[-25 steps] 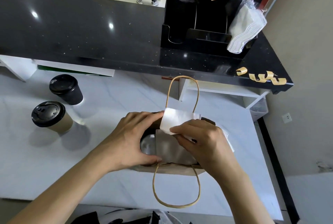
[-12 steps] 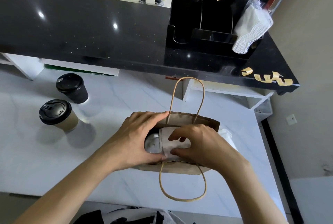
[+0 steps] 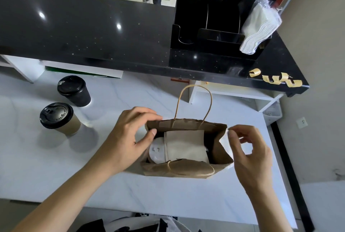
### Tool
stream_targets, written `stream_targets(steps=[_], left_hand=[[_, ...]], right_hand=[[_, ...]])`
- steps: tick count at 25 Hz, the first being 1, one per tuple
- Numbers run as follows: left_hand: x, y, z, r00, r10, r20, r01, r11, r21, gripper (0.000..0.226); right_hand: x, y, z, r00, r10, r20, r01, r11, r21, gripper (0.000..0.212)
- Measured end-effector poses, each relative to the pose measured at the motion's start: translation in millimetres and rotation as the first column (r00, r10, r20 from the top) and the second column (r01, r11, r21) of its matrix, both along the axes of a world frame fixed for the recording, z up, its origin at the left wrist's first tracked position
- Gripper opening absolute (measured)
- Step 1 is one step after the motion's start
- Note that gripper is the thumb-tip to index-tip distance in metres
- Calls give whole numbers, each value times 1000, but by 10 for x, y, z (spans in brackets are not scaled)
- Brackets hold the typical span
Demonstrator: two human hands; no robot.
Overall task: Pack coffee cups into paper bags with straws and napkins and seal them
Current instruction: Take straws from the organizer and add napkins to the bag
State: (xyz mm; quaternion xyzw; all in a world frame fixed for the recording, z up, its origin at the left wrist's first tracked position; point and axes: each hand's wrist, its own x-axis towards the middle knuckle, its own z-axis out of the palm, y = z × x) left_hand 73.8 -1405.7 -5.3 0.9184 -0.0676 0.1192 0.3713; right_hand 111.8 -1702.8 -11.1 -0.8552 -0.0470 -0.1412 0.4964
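Gripping the paper bag (image 3: 179, 169) rim, the left hand (image 3: 128, 138) curls; right hand (image 3: 248, 149) hovers loose, holding nothing; two lidded cups (image 3: 57, 118) stand toward the table's (image 3: 130, 190) left edge.

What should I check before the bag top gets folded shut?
1. Napkin inside paper bag: ok, lies flat over the contents.
2. Cup in bag: ok, white lid shows under the napkin.
3. Straw in bag: cannot tell.
4. Left hand grip on the bag's left rim: ok.
5. Right hand grip on the right rim: cannot tell, fingers at the edge.
6. Bag mouth clear of its handles: not ok, near handle droops across the front.
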Motion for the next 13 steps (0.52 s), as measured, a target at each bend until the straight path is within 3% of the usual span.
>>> stream_targets(steps=[2, 6, 9, 13], left_hand=[[-20, 82, -1, 1000, 22, -8, -23, 997, -70, 24], [-152, 231, -82, 989, 7, -145, -29, 988, -150, 26], [-274, 274, -155, 963, -53, -265, 19, 991, -129, 50], [-318, 231, -256, 928, -111, -355, 91, 993, -73, 61]], right_hand=[[-68, -88, -109, 996, -28, -84, 35, 996, 80, 13], [-190, -207, -299, 978, 90, -187, -70, 991, 114, 36], [-238, -223, -374, 955, 202, -218, -174, 975, 139, 39], [-245, -191, -356, 921, 301, -249, -274, 952, 138, 32]])
